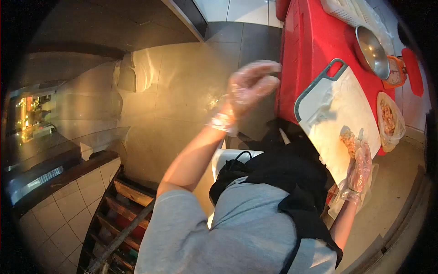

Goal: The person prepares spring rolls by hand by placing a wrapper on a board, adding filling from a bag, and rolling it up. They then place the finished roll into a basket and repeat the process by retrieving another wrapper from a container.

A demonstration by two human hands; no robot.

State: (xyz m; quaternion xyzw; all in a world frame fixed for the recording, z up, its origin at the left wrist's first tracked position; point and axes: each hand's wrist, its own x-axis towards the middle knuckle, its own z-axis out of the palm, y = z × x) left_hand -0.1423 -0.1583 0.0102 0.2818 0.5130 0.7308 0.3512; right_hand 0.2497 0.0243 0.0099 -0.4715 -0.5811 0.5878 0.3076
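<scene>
Meat (348,138) piece sits at the right of the frame on the white cutting board (337,109), long axis running up-down, near the board's lower edge. Gloved right hand (360,169) touches it with flat open fingers, while the left hand (250,86), loosely curled and empty, hovers mid-frame off the red table (310,41). The board's upper half is bare

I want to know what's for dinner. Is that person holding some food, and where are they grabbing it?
The right hand rests on one end of a food piece on the cutting board; whether the grip is closed cannot be told. The left hand, raised, looks empty.
</scene>
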